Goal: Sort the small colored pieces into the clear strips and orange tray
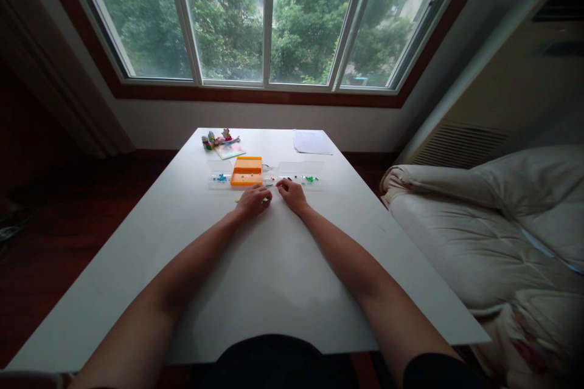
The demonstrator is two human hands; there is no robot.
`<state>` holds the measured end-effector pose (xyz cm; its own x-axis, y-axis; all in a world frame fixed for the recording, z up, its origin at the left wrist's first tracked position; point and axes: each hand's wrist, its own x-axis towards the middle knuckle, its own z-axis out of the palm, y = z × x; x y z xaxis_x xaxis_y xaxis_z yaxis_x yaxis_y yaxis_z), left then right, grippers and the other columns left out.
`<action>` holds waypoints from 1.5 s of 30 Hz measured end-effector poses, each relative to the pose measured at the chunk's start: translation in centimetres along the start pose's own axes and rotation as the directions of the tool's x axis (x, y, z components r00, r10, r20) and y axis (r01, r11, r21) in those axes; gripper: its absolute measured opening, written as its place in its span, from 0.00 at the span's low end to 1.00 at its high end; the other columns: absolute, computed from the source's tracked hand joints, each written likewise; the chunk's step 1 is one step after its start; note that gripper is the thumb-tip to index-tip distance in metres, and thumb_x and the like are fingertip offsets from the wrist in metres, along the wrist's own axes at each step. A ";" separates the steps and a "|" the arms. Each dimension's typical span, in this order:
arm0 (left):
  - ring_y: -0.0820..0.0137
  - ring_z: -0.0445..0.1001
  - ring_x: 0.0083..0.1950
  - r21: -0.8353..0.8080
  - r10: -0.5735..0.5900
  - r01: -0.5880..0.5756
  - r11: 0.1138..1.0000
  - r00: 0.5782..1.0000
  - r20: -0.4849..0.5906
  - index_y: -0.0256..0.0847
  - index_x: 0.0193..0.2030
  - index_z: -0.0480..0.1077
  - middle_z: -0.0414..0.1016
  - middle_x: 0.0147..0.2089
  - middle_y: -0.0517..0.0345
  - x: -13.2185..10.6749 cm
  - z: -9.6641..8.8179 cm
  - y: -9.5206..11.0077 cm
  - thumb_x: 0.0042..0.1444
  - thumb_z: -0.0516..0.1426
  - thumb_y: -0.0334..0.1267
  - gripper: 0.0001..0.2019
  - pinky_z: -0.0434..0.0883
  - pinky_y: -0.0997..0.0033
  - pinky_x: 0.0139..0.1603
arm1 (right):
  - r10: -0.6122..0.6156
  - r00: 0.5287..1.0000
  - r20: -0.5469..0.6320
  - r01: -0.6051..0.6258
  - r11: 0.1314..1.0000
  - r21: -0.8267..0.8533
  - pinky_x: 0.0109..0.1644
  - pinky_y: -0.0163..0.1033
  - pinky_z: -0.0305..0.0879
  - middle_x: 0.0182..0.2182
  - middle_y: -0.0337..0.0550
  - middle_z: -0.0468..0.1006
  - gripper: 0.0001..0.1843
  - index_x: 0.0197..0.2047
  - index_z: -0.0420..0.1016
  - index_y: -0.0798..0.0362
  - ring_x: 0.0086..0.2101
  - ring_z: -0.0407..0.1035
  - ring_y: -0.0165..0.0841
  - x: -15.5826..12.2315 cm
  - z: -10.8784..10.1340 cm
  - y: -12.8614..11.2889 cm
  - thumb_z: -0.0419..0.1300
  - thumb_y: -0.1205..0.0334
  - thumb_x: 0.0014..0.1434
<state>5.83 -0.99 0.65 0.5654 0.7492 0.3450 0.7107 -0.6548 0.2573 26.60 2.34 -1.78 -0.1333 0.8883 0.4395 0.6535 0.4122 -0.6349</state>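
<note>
Both my arms stretch far out over a white table (274, 267). My left hand (253, 199) rests on the tabletop with its fingers curled, just in front of an orange tray (247, 171). My right hand (292, 194) lies beside it, fingers bent down towards small pieces at the near edge of a clear plastic tray (301, 172). Whatever the fingers hold is too small to make out. Tiny blue pieces (221, 177) lie left of the orange tray, green ones (311, 179) in the clear tray on the right.
A small colourful toy model (216, 138) and a coloured booklet (229, 149) sit at the table's far left; a sheet of paper (311, 141) lies at the far right. A bed with a white quilt (502, 225) stands right of the table. A window runs behind.
</note>
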 end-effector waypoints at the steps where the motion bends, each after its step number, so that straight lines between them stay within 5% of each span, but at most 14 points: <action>1: 0.59 0.71 0.48 -0.003 -0.010 0.010 1.000 1.000 -0.008 0.45 0.40 0.76 0.79 0.42 0.52 0.0 0.0 0.0 0.59 0.58 0.32 0.07 0.69 0.61 0.50 | -0.001 1.000 0.001 0.001 1.000 0.001 0.38 0.34 0.61 0.27 0.36 0.76 0.11 0.40 0.80 0.50 0.29 0.68 0.30 0.0 0.0 0.0 0.57 0.64 0.59; 26: 0.58 0.67 0.54 -0.114 0.136 -0.138 0.984 0.990 -0.024 0.45 0.39 0.79 0.76 0.50 0.52 -0.7 -0.5 -2.3 0.56 0.61 0.36 0.06 0.68 0.58 0.55 | -0.021 0.999 0.029 0.021 1.000 -0.007 0.38 0.34 0.60 0.28 0.37 0.77 0.10 0.41 0.81 0.51 0.30 0.68 0.30 0.1 0.1 0.1 0.59 0.65 0.60; 35: 0.58 0.67 0.54 -0.134 0.110 -0.116 0.984 0.993 -0.049 0.46 0.40 0.80 0.76 0.48 0.52 -0.7 -0.6 -3.7 0.55 0.62 0.38 0.06 0.67 0.57 0.57 | -0.271 0.941 0.204 0.283 0.959 -0.031 0.44 0.35 0.63 0.33 0.40 0.77 0.07 0.39 0.81 0.51 0.35 0.68 0.31 -0.3 0.3 -0.5 0.62 0.68 0.59; 45: 0.59 0.67 0.53 -0.164 0.117 -0.118 0.979 0.993 -0.016 0.46 0.39 0.79 0.75 0.47 0.52 -1.0 -1.0 -4.3 0.54 0.63 0.38 0.06 0.68 0.59 0.55 | -0.405 0.866 0.294 0.437 0.898 -0.052 0.49 0.37 0.63 0.37 0.42 0.76 0.07 0.44 0.82 0.48 0.41 0.68 0.34 -0.7 0.9 -0.9 0.66 0.63 0.62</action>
<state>1.84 0.99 0.14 0.6381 0.6657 0.3870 0.5607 -0.7462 0.3589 25.40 1.54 -2.08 -0.5991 0.6618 0.4506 0.5668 0.7481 -0.3451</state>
